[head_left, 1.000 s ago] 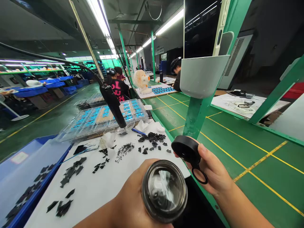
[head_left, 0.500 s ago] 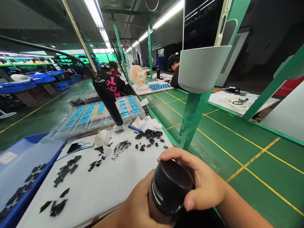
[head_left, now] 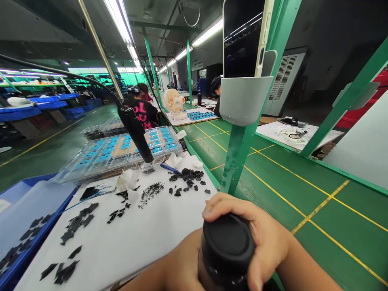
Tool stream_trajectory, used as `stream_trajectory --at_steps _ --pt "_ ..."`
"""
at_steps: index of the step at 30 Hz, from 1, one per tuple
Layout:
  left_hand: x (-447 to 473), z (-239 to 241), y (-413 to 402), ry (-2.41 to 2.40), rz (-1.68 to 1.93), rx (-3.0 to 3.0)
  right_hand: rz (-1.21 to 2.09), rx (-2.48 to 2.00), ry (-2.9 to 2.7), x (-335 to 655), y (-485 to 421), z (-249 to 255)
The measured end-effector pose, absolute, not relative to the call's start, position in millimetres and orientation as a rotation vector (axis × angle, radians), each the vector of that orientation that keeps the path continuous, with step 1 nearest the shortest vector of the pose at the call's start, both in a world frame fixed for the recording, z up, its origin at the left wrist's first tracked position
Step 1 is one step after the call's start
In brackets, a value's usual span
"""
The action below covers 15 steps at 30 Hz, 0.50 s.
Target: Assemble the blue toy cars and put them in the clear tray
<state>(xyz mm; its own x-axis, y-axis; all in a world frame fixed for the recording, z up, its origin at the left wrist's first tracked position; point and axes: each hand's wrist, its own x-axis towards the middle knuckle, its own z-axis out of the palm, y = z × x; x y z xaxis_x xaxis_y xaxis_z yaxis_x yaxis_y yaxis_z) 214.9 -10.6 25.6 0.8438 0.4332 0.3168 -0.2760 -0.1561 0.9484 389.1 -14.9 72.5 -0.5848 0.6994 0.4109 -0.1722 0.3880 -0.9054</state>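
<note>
A bottle with a wide black lid (head_left: pixel 228 240) stands close to me at the bottom of the view, its lower part out of sight. My left hand (head_left: pixel 186 260) is wrapped round the bottle's body from the left. Over the lid's far edge and right side, my right hand (head_left: pixel 260 232) curls its fingers and thumb, gripping it. On the white work surface (head_left: pixel 121 250) beyond lie thin black pieces (head_left: pixel 77 222), a scatter of tiny black bits (head_left: pixel 151 192) and a heap of black flakes (head_left: pixel 189 178).
A blue bin (head_left: pixel 39 238) holding black pieces sits at the left. Clear trays with blue parts (head_left: pixel 136 141) stand behind the work surface, under a black nozzle-like tool (head_left: pixel 138 139). A green post carries a grey holder (head_left: pixel 245 99) with a phone (head_left: pixel 244 38). Co-workers sit farther back.
My right hand has closed further round the lid, its thumb now lower along the side. The bottle sits slightly lower and more to the right, and the view has shifted.
</note>
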Motion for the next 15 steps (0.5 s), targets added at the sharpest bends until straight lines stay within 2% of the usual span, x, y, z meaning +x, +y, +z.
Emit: stream_trajectory --at_steps 3,7,15 --pt "208 27 -11 0.137 0.816 1.565 1.11 -0.808 -1.812 387 -28 83" --pt "194 24 -8 0.181 0.94 1.633 1.002 -0.898 -1.91 389 -42 92" --pt "194 19 -15 0.052 0.745 1.591 1.122 -0.793 -1.983 396 -33 87"
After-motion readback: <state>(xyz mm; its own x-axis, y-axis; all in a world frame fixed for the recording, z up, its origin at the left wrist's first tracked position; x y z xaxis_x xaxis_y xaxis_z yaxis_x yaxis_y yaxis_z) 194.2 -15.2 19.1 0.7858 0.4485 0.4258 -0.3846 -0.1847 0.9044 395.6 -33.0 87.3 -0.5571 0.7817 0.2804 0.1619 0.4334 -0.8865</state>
